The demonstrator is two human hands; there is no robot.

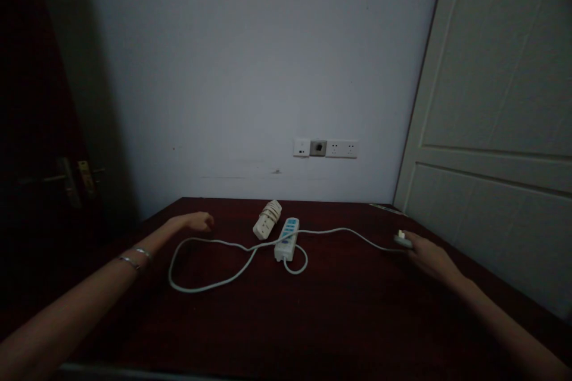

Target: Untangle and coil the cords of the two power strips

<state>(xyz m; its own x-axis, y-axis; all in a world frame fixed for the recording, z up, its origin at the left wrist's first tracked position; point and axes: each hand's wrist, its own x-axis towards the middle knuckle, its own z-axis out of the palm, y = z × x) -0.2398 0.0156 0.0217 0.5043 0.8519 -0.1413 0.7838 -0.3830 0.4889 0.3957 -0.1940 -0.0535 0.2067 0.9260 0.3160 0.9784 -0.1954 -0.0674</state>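
Note:
My right hand [429,257] is closed on a pale plug [403,241] at the right side of the table. From the plug, a white cord [339,230] runs left across a white power strip with blue sockets [287,241], loops wide on the left and curls back to the strip's near end. My left hand [199,221] rests at the left with curled fingers, just beyond the cord's loop and apart from it; nothing shows in it. Between the hands, behind the blue-socket strip, lies a second white power strip [267,221] with its cord wound round it.
The dark red table [286,321] backs onto a pale wall with a row of wall sockets [342,149]. A light panelled door [487,131] stands along the right side. A dark door with a handle [67,178] is on the left. A flat strip [388,209] lies at the back right corner.

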